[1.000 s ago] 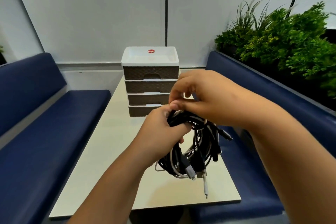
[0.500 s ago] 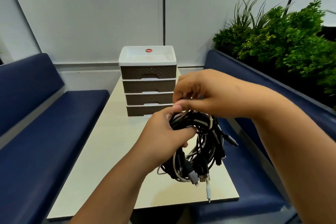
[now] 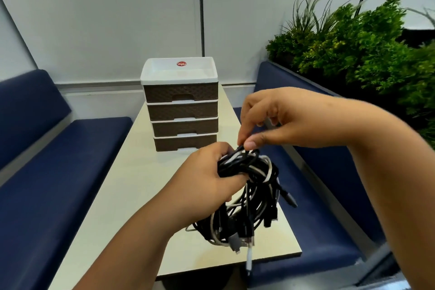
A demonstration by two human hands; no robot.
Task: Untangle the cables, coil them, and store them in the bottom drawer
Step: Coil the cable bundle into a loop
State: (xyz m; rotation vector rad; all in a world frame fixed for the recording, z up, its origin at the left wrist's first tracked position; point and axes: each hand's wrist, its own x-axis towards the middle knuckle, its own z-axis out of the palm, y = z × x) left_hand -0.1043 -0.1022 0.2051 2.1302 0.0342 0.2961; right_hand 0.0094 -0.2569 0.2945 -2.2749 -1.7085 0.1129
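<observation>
A tangled bundle of black and white cables (image 3: 249, 205) hangs above the near half of the table, plugs dangling at its bottom. My left hand (image 3: 207, 181) is shut around the top of the bundle. My right hand (image 3: 280, 120) hovers just above it, thumb and forefinger pinching a black strand at the bundle's top. A brown drawer unit (image 3: 181, 103) with a white top stands at the far end of the table. All its drawers are shut, including the bottom drawer (image 3: 184, 141).
The pale table (image 3: 131, 190) runs between two dark blue benches, one on the left (image 3: 58, 172) and one on the right (image 3: 329, 195). Green plants (image 3: 357, 45) fill the planter behind the right bench. A white wall closes the far end.
My right hand's fingers have shifted from resting over the bundle to pinching a strand at its top. The bundle has stayed in my left hand and swung slightly.
</observation>
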